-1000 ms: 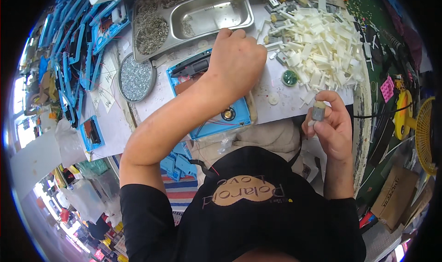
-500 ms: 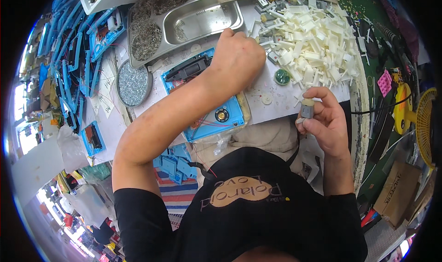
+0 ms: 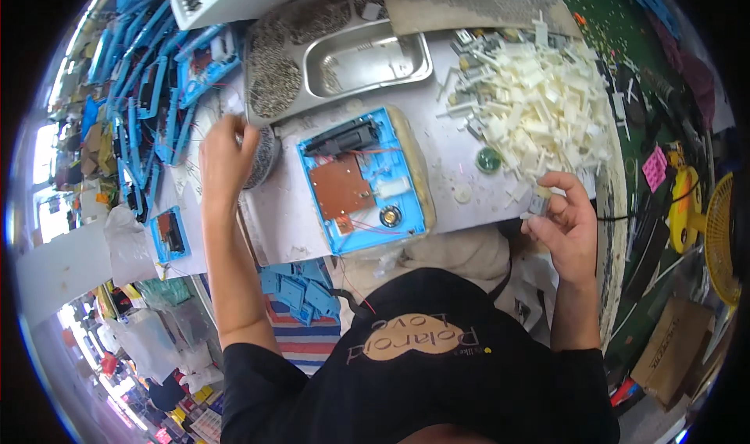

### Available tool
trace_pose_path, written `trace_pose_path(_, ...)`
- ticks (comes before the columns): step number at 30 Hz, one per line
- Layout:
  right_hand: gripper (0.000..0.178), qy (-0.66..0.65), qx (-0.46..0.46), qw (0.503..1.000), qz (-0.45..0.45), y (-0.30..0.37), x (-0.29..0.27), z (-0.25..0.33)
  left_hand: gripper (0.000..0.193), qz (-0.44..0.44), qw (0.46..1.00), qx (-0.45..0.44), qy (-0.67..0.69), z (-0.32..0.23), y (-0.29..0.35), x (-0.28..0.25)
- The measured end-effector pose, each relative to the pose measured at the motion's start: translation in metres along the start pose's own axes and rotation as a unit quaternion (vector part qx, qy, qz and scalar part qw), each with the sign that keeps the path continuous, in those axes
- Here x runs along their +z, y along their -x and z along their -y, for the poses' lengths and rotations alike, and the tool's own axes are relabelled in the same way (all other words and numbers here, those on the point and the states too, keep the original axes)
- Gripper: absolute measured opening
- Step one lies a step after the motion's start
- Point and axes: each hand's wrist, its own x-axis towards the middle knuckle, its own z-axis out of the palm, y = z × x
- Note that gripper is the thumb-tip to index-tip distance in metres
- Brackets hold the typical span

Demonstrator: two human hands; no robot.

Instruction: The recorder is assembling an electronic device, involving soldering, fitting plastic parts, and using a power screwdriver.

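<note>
Grey in colour, a small block [image 3: 538, 201] is clamped between thumb and forefinger of the right grip [image 3: 569, 225], by the near edge of the counter [image 3: 285, 221]. The left grip [image 3: 226, 159] is curled over or beside a round dish [image 3: 278, 153] at left; I cannot tell whether it holds anything. Between the grips lies an open blue casing [image 3: 393, 160]; cream plastic parts [image 3: 551, 100] are heaped beyond the block. Lettering crosses the black shirt [image 3: 469, 389]; printing marks a carton [image 3: 672, 335] at right.

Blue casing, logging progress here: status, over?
Left hand at round dish, partly hiding it. Right hand pinching small grey part. Blue casing open, neither hand covering it.
</note>
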Motion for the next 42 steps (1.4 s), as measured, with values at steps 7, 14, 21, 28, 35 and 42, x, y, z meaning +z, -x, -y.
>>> trace_pose_path(7,0.043,0.069,-0.045,0.996,0.016,-0.022,0.025,0.003,0.013,-0.069,0.963,0.189,0.178,-0.085,-0.009,0.019)
trace_pose_path(14,0.037,0.471,-0.232,0.851,0.023,-0.024,0.023,0.025,0.023,-0.046,0.966,0.178,0.182,-0.194,-0.115,0.071)
trace_pose_path(21,0.026,0.41,-0.212,0.886,-0.051,-0.005,0.008,0.015,0.024,-0.08,0.977,0.167,0.104,-0.207,-0.138,0.092)
trace_pose_path(28,0.023,0.437,-0.175,0.882,-0.026,-0.001,0.001,0.037,0.018,-0.09,0.976,0.178,0.081,-0.213,-0.145,0.094)
trace_pose_path(35,0.02,0.197,-0.094,0.971,-0.101,-0.009,-0.015,0.012,0.018,-0.178,0.933,0.283,0.132,-0.205,-0.136,0.083)
trace_pose_path(42,0.012,0.069,-0.043,0.997,-0.006,-0.02,-0.014,0.01,0.014,-0.036,0.867,0.258,0.426,-0.202,-0.039,0.016)
